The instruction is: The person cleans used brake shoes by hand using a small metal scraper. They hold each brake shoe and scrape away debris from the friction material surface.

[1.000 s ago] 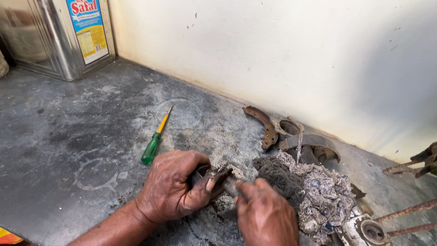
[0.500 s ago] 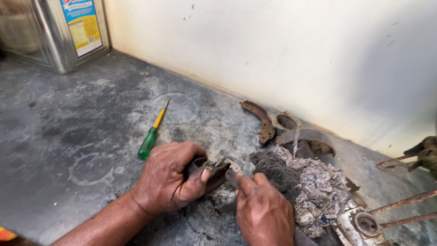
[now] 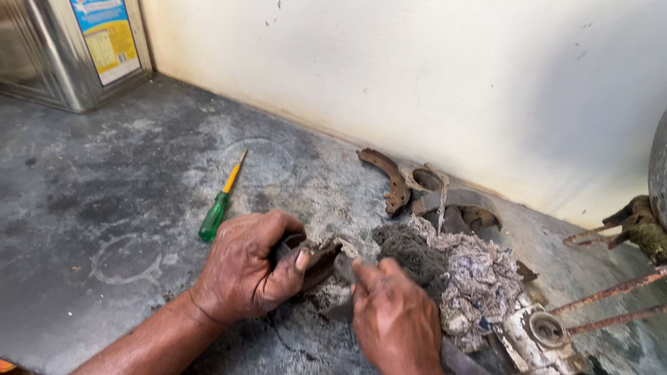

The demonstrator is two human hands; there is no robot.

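- A green screwdriver [image 3: 221, 200] with a yellow shaft lies left of the hands; a dirty grey rag [image 3: 458, 271] sits just right of them, rusty curved parts [image 3: 389, 177] beyond it
- The floor [image 3: 104, 180] is stained grey concrete against a cream wall [image 3: 417, 69]; a metal tin [image 3: 62, 48] stands far left
- The left hand [image 3: 246, 267] clenches a curved rusty brake shoe [image 3: 321, 258] at centre near, long axis running left to right
- The right hand [image 3: 392, 319] closes on a small tool pressed against it

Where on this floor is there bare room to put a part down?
Bare floor lies left of the screwdriver, up to the tin can. It is crowded around both hands, left hand and right hand, the rag pile and rusty parts by the wall.
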